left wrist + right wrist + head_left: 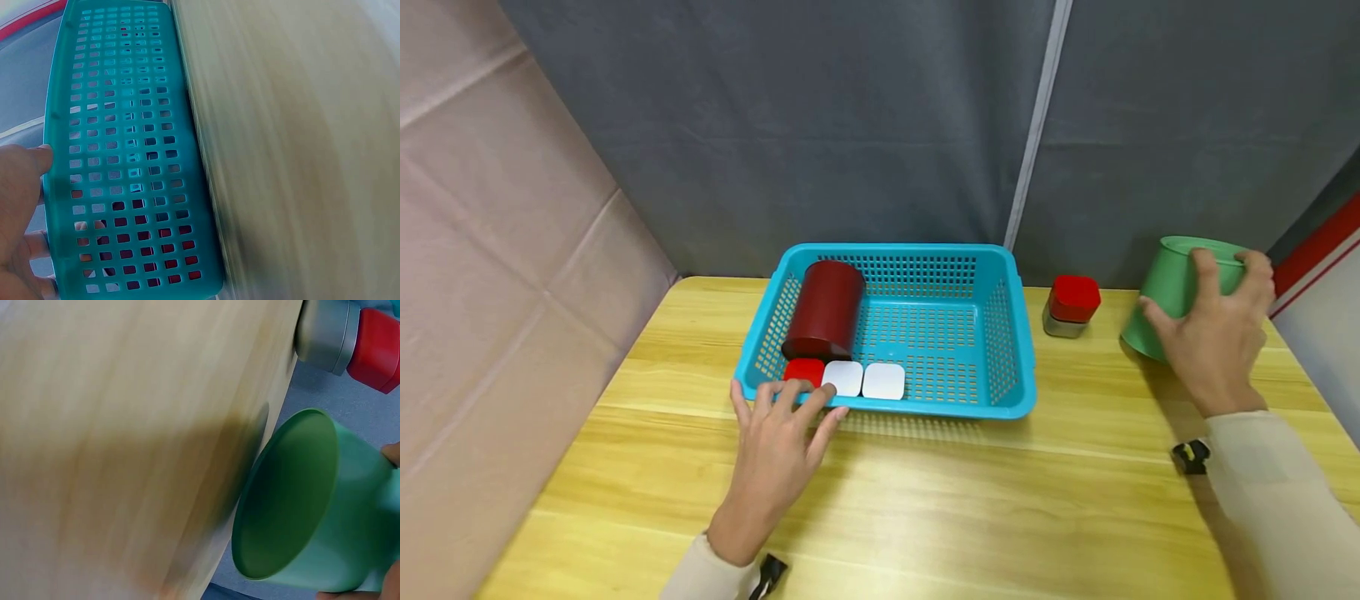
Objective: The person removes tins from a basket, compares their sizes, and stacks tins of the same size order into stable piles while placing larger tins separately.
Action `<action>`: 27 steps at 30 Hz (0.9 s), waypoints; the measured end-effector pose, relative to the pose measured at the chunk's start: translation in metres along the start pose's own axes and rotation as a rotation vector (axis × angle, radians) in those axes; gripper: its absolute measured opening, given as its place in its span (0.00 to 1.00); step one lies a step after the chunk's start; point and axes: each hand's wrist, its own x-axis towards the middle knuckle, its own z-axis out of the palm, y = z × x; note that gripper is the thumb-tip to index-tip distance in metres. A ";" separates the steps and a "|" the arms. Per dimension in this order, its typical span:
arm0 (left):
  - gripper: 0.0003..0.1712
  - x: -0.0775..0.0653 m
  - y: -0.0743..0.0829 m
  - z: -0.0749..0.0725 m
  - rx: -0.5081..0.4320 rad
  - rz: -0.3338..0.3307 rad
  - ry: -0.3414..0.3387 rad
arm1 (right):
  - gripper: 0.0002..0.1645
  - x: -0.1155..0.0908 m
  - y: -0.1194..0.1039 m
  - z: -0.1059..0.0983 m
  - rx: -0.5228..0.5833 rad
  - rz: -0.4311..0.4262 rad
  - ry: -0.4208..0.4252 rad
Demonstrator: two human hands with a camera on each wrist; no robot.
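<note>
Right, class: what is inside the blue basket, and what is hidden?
A dark red cylinder, a red square top and two white square tops. The left hand partly covers the red top; what lies beneath the cylinder cannot be seen.

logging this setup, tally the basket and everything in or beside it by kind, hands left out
Blue basket: 1
Dark red cylinder: 1
Red-topped items: 2
White-topped items: 2
Green tub: 1
Total: 7
</note>
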 end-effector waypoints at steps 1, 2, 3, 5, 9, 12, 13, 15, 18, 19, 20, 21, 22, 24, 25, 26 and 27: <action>0.26 0.000 0.000 0.000 0.002 0.001 0.001 | 0.42 0.000 0.000 0.000 -0.001 0.001 -0.002; 0.28 0.000 0.000 0.000 0.003 0.002 0.001 | 0.41 0.000 -0.001 0.000 0.001 0.003 -0.006; 0.29 0.000 0.000 0.000 0.003 0.003 0.002 | 0.41 0.000 -0.001 0.000 0.001 0.003 -0.011; 0.31 0.000 0.000 0.000 0.005 0.004 0.005 | 0.40 0.000 -0.002 0.000 0.001 0.003 -0.019; 0.31 0.000 0.000 0.001 0.004 0.005 0.006 | 0.38 -0.001 -0.004 0.000 0.002 -0.007 -0.016; 0.30 0.000 0.000 0.001 0.004 0.005 0.006 | 0.36 -0.002 -0.004 -0.001 0.005 -0.031 -0.002; 0.30 0.000 0.000 0.001 0.004 0.005 0.007 | 0.36 -0.002 -0.005 -0.001 0.003 -0.045 0.007; 0.31 0.000 0.000 0.001 0.006 0.006 0.011 | 0.35 -0.003 -0.005 -0.001 0.003 -0.068 0.021; 0.33 0.000 0.000 0.001 0.005 0.009 0.014 | 0.34 -0.005 -0.005 -0.001 0.001 -0.089 0.031; 0.33 0.000 0.000 0.001 0.003 0.009 0.015 | 0.34 -0.005 -0.005 -0.001 0.001 -0.090 0.032; 0.34 0.000 0.000 0.001 0.001 0.008 0.016 | 0.33 -0.006 -0.005 -0.001 0.002 -0.089 0.031; 0.34 0.000 0.000 0.002 -0.001 0.007 0.016 | 0.33 -0.006 -0.005 -0.001 0.001 -0.087 0.030; 0.34 0.000 0.000 0.002 -0.003 0.006 0.016 | 0.33 -0.006 -0.005 -0.001 0.002 -0.087 0.029; 0.32 0.000 0.000 0.002 -0.006 0.004 0.014 | 0.33 -0.006 -0.006 0.000 0.003 -0.083 0.031; 0.31 0.000 0.000 0.002 -0.005 0.004 0.012 | 0.32 -0.006 -0.006 0.000 0.005 -0.082 0.033; 0.29 0.000 0.000 0.002 -0.005 0.004 0.011 | 0.32 -0.006 -0.006 0.000 0.006 -0.081 0.034; 0.27 0.000 0.000 0.001 -0.004 0.004 0.008 | 0.32 -0.006 -0.006 0.000 0.005 -0.079 0.033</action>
